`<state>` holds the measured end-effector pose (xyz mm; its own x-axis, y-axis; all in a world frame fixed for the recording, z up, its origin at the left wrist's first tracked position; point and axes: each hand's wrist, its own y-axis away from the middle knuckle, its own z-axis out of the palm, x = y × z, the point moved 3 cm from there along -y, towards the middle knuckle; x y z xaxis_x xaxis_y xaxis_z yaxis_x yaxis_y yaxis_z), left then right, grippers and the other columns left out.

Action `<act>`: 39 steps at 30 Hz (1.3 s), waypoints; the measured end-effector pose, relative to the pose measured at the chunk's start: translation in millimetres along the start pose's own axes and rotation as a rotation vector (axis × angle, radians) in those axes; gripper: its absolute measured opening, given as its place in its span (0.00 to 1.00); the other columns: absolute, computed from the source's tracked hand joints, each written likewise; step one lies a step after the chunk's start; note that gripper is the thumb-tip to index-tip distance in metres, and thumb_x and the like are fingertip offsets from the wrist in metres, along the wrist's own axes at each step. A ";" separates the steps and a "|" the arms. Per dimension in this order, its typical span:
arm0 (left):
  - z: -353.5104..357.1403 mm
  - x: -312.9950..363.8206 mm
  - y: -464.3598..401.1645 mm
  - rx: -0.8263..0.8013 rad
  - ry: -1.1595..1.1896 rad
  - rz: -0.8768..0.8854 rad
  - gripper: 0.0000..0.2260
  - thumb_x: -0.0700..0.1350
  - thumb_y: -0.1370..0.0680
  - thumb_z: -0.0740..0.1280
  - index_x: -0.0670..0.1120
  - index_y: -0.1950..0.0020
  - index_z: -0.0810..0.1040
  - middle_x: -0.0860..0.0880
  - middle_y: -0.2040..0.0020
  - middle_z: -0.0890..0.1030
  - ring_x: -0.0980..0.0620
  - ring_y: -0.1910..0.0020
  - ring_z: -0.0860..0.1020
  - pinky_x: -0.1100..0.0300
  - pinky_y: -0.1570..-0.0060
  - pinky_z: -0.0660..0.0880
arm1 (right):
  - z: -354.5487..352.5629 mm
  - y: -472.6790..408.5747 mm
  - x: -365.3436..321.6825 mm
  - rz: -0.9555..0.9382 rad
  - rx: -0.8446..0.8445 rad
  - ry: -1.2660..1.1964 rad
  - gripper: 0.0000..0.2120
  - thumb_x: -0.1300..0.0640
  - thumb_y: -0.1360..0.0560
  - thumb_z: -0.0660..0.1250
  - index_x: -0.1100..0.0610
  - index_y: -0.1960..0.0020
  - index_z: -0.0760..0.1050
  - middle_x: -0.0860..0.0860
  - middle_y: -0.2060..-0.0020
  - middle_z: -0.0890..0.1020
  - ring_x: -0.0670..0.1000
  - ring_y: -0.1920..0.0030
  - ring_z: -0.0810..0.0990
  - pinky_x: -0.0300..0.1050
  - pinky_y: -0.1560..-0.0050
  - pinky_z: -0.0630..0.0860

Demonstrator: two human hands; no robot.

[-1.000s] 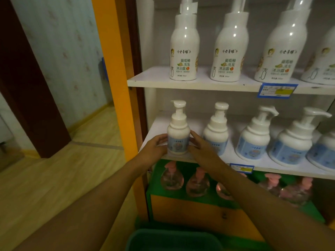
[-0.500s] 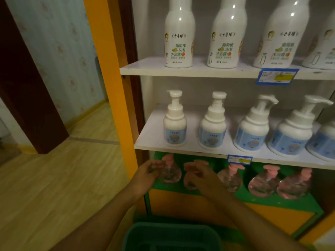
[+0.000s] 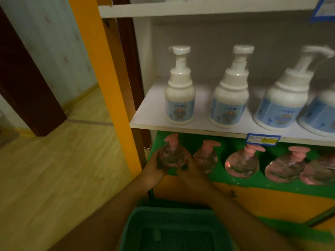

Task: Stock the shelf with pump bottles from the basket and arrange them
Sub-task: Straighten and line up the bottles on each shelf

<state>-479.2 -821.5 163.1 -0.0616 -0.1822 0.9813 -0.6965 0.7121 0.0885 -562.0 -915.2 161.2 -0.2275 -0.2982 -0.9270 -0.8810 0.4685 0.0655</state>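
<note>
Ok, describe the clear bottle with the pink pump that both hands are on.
The clear bottle is round-bellied and see-through, seemingly plastic, with a pink pump head on a short neck. It stands upright at the left end of the green bottom shelf, first in a row of similar bottles. The left hand cups its left side, the right hand its right. Motion blur hides any label.

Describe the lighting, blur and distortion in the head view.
Head view: dim overall, brightest on the white shelf; small glare spots on the white pump bottles; motion blur smears the right-side bottles and both hands around the clear pink-pump bottle; wide-angle lens bends the yellow post; basket soft.
</note>
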 end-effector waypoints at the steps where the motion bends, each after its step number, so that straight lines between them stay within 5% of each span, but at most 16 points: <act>1: -0.6 -1.2 -0.7 -0.001 -0.002 0.000 0.21 0.31 0.22 0.62 0.42 0.31 0.64 0.49 0.44 0.74 0.58 0.49 0.75 0.72 0.55 0.77 | -1.7 1.2 1.3 -0.010 -0.003 -0.005 0.28 0.64 0.24 0.63 0.50 0.27 0.59 0.45 0.39 0.72 0.41 0.45 0.75 0.34 0.44 0.72; 4: -1.0 -6.6 -2.4 -0.023 -0.090 -0.022 0.20 0.33 0.22 0.62 0.48 0.33 0.65 0.53 0.50 0.74 0.59 0.56 0.74 0.74 0.66 0.74 | -2.4 6.3 2.7 -0.012 -0.001 -0.034 0.28 0.63 0.23 0.63 0.49 0.26 0.60 0.51 0.33 0.72 0.51 0.35 0.72 0.53 0.34 0.71; 11: -2.8 -8.6 -5.5 -0.039 -0.155 -0.048 0.16 0.34 0.22 0.62 0.47 0.37 0.68 0.50 0.56 0.75 0.58 0.64 0.72 0.74 0.72 0.70 | -6.2 10.3 0.6 -0.051 -0.012 -0.081 0.23 0.62 0.23 0.64 0.45 0.32 0.64 0.49 0.37 0.74 0.48 0.37 0.73 0.44 0.36 0.70; 17: -5.4 -9.0 -5.2 -0.078 -0.215 -0.054 0.19 0.32 0.22 0.61 0.46 0.34 0.66 0.51 0.52 0.75 0.57 0.60 0.72 0.71 0.69 0.71 | -6.7 11.3 6.0 -0.037 -0.026 -0.063 0.29 0.65 0.23 0.63 0.48 0.27 0.60 0.49 0.35 0.72 0.48 0.34 0.71 0.48 0.32 0.70; 22: -3.0 -4.8 -3.5 -0.102 -0.205 -0.055 0.20 0.30 0.23 0.60 0.46 0.34 0.64 0.52 0.54 0.73 0.58 0.60 0.71 0.72 0.68 0.71 | -5.9 12.1 4.7 -0.060 -0.014 -0.085 0.27 0.66 0.24 0.63 0.39 0.36 0.61 0.44 0.42 0.72 0.47 0.37 0.72 0.46 0.34 0.70; 31: -11.9 -17.1 -2.1 -0.132 -0.192 -0.123 0.32 0.28 0.26 0.61 0.50 0.27 0.57 0.57 0.49 0.72 0.60 0.55 0.72 0.69 0.61 0.74 | -4.6 9.9 9.9 -0.053 -0.027 -0.110 0.28 0.66 0.24 0.64 0.44 0.31 0.62 0.44 0.40 0.71 0.48 0.35 0.71 0.48 0.33 0.70; 34: -15.3 -18.0 -5.2 -0.123 -0.208 -0.129 0.33 0.30 0.26 0.61 0.51 0.25 0.57 0.56 0.46 0.73 0.58 0.51 0.74 0.63 0.55 0.76 | -5.0 8.7 9.6 -0.067 -0.026 -0.093 0.27 0.66 0.24 0.63 0.37 0.37 0.63 0.42 0.43 0.73 0.47 0.38 0.73 0.46 0.35 0.71; 39: -12.6 -5.4 4.6 -0.216 -0.223 -0.061 0.39 0.30 0.25 0.63 0.57 0.24 0.48 0.58 0.36 0.68 0.57 0.39 0.71 0.64 0.46 0.77 | -13.0 11.8 5.5 -0.056 -0.020 -0.066 0.24 0.62 0.23 0.64 0.42 0.33 0.65 0.47 0.36 0.73 0.51 0.34 0.72 0.52 0.34 0.71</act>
<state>-473.1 -808.6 160.4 -0.1964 -0.3564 0.9135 -0.5374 0.8183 0.2037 -579.0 -922.2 161.7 -0.1508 -0.2674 -0.9517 -0.8996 0.4362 0.0199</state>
